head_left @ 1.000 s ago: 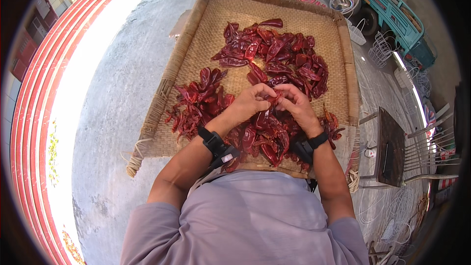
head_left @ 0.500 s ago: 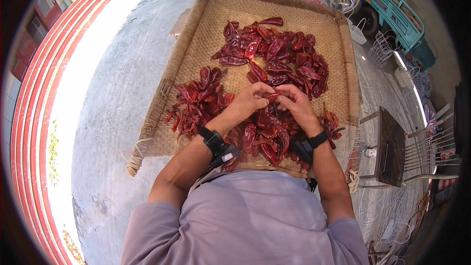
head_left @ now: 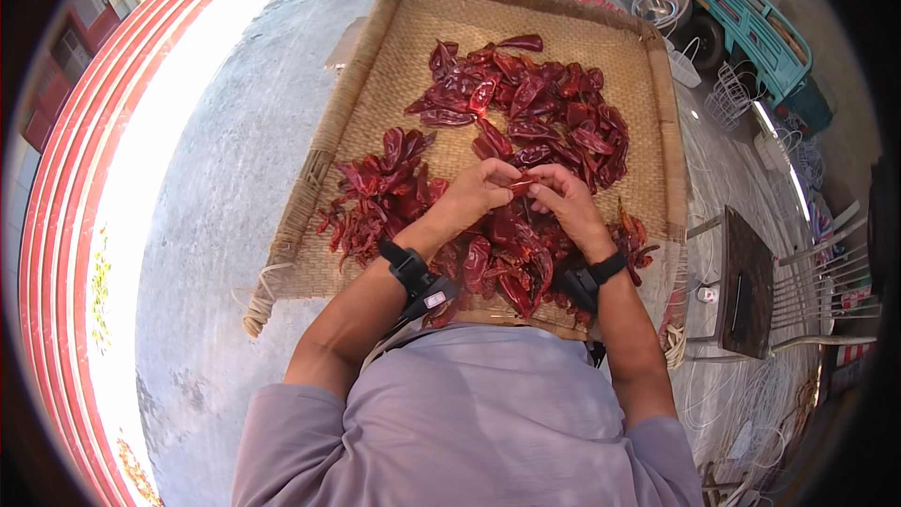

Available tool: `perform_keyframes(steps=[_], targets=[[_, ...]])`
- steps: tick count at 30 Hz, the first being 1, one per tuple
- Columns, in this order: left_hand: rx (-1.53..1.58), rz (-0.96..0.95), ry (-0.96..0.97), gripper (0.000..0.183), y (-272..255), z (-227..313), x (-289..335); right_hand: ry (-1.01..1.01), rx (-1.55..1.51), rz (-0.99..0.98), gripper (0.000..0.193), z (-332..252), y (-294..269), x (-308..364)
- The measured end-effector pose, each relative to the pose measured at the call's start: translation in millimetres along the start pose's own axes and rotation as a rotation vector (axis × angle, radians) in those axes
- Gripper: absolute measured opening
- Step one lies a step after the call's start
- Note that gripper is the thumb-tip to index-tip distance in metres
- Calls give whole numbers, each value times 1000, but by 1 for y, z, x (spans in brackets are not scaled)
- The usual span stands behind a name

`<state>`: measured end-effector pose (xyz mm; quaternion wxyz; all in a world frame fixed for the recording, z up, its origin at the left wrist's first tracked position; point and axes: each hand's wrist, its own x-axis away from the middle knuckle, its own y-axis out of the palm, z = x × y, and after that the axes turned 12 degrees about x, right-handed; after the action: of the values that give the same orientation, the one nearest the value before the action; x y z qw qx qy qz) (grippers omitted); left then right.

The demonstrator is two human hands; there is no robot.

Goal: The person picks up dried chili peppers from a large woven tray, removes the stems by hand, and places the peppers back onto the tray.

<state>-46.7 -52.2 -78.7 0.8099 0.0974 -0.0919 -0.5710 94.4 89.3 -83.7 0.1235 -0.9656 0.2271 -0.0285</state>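
Apparently the work is midway: left hand (head_left: pixel 477 195) and right hand (head_left: pixel 567 203) pinch one red pepper (head_left: pixel 526 185) between fingertips, above the tray's (head_left: pixel 404 47) near half. Separate heaps lie toward its far edge (head_left: pixel 540 99), left edge (head_left: pixel 392 195) and near edge (head_left: pixel 511 253); which are finished, I cannot tell.
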Motion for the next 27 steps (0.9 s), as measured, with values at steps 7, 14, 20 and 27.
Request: perform_keyframes(steps=[7, 14, 20, 27], targets=[[2, 16, -56, 29, -3, -5, -4, 0, 4, 2, 23, 4, -1, -2], [28, 17, -44, 26, -4, -7, -4, -22, -6, -4, 23, 4, -1, 0], [47, 11, -30, 26, -6, -11, -4, 0, 29, 18, 23, 5, -1, 0], [84, 6, 26, 26, -6, -11, -6, 4, 65, -6, 22, 0, -1, 0]])
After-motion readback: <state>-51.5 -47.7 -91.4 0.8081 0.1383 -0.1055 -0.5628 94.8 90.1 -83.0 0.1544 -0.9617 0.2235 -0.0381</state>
